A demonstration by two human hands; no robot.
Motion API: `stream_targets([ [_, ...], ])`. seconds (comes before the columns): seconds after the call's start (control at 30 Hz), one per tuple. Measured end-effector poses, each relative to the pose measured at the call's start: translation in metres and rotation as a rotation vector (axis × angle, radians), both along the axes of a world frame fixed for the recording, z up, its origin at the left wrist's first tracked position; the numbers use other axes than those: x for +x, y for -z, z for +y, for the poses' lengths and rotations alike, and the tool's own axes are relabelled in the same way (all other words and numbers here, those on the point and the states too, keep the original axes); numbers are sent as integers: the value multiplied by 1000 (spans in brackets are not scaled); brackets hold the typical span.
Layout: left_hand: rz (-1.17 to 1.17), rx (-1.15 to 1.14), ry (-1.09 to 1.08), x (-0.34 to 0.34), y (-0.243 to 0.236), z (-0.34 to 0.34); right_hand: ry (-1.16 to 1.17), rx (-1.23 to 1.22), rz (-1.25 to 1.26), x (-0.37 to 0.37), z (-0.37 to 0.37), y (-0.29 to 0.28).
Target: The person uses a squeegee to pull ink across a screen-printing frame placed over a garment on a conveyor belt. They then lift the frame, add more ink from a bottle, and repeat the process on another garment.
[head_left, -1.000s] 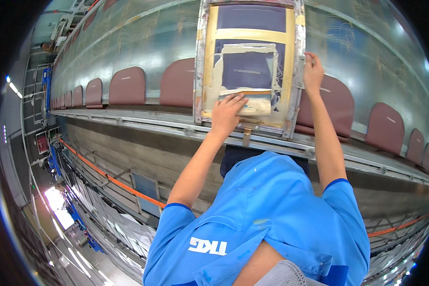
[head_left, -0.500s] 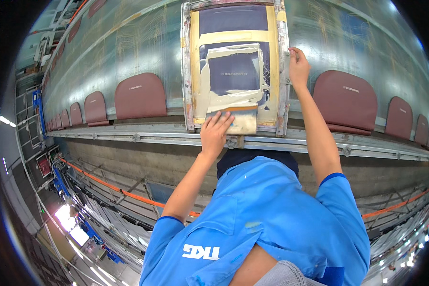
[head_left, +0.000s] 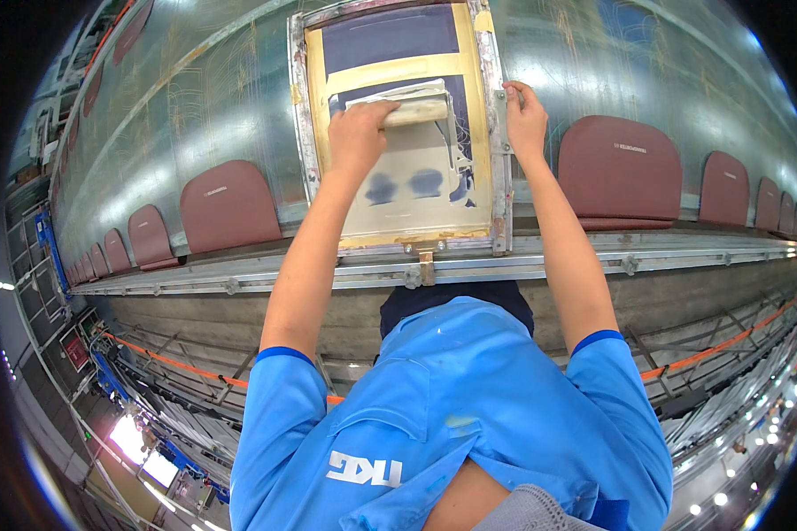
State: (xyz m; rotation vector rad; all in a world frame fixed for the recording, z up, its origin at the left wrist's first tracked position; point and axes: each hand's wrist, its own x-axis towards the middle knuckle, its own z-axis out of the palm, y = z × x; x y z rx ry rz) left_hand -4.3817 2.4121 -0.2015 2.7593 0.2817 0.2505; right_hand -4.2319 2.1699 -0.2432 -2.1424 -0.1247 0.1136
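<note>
A screen printing frame (head_left: 500, 199) lies on the sloping surface before me, its worn rails around a dark blue mesh bordered with yellowish tape. My left hand (head_left: 358, 134) is closed around the left end of a wide squeegee (head_left: 421, 111), which rests across the mesh in its upper half. Cream ink (head_left: 398, 217) coats the mesh below the squeegee, with two dark smudgy patches showing through. At the frame's upper right side, my right hand (head_left: 526, 119) pinches the outer edge of the rail; its fingertips are partly hidden.
Maroon rounded panels (head_left: 620, 168) lie in a row on both sides of the frame, along the greenish glossy table (head_left: 230, 106). A metal rail (head_left: 558, 267) runs along the table's near edge. Behind me are racks and an orange bar (head_left: 177, 361).
My left hand has pushed the squeegee from the frame's near end up to the upper mesh. Cream ink now covers the lower window. The view has shifted slightly; my right hand stays at the rail.
</note>
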Motion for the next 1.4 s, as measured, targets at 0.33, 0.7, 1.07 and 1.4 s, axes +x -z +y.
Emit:
stream_targets([
  [0.33, -23, 71, 15, -90, -2, -59, -4, -2, -6, 5, -4, 0],
  [0.7, 123, 104, -23, -24, 0, -39, -25, 53, -16, 16, -15, 21],
  [1.07, -59, -3, 27, -151, 10, -85, -21, -3, -41, 17, 8, -25],
  [1.4, 9, 7, -92, -241, 10, 81, -56, 155, -46, -95, 186, -5],
])
